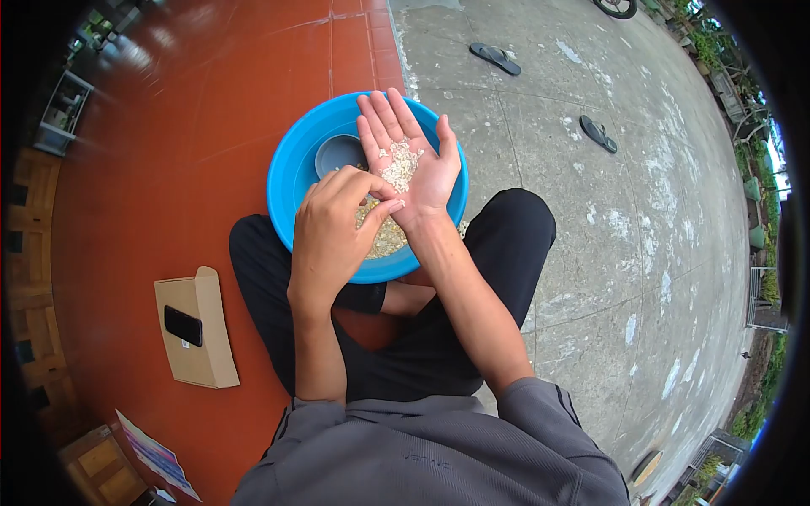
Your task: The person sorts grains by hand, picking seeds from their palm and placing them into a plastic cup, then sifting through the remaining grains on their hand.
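My right hand [410, 160] is held palm up over the blue basin [283, 181], its fingers stretched out. A small heap of pale grains [400, 167] lies on that palm. At the heel of the palm, my left hand [342, 211] has its thumb and index fingertips close together in a pinch; what they hold is too small to make out. Beneath the hands, yellowish and pale grains [386, 239] lie in the lower part of the basin. A grey bowl [337, 153] sits inside the basin, partly hidden by my hands.
The basin stands between my bent legs, across the border of red floor and grey concrete. A dark phone [183, 326] rests on a cardboard box [216, 337] at left. Two dark flip-flops [495, 58] lie apart on the concrete. A wheel [618, 7] shows at the top edge.
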Demonstrator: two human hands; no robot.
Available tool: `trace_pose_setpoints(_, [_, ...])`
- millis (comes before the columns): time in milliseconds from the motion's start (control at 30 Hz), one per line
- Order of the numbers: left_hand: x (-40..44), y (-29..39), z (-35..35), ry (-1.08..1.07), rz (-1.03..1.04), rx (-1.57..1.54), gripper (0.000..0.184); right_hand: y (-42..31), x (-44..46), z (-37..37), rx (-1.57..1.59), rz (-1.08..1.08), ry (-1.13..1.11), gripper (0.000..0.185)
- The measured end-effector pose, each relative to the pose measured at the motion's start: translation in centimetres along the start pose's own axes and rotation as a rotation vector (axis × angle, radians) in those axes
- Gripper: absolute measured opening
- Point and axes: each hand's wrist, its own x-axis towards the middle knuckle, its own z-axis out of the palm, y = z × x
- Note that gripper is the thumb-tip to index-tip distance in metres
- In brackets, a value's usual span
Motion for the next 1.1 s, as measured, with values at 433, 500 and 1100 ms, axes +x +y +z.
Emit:
trace_pose_setpoints(433, [0.3,0.0,0.9,0.038,0.045,0.023,0.023,0.1,-0.1,0.1,-0.103,0.003,-0.015,0.084])
trace_pose_setpoints(500, [0.5,0.3,0.9,0.028,0.036,0.021,0.021,-0.1,-0.1,0.1,-0.109,0.013,-0.006,0.084])
trace_pose_setpoints(1100, [0.2,-1.6,-1.5,-0.04,-0.225,-0.142,0.01,-0.8,0.3,0.1,-0.008,-0.028,-0.031,0.081])
